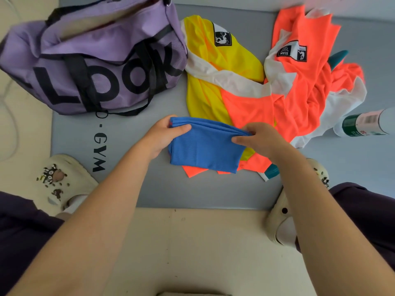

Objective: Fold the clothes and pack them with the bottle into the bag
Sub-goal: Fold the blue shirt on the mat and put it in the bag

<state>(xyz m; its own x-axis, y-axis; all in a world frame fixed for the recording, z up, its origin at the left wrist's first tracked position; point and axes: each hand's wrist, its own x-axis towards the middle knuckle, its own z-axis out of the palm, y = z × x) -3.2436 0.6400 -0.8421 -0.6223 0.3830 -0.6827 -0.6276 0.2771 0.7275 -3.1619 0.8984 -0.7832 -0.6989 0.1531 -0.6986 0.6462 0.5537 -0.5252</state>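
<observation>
On the grey mat (149,189), both hands, left hand (165,133) and right hand (259,138), pinch the folded blue garment (205,146).

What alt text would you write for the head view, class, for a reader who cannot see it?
Two hands, left hand and right hand, grip a folded blue garment over a grey mat. Behind lie yellow and orange clothes, a purple bag and a bottle.

Open passage: bare grey mat (119,184) between purple bag (96,60) and near edge. Obstructions: bag at far left; yellow vest (215,67) and orange vests (299,92) heaped centre to right; bottle (363,124) lying at right edge.
</observation>
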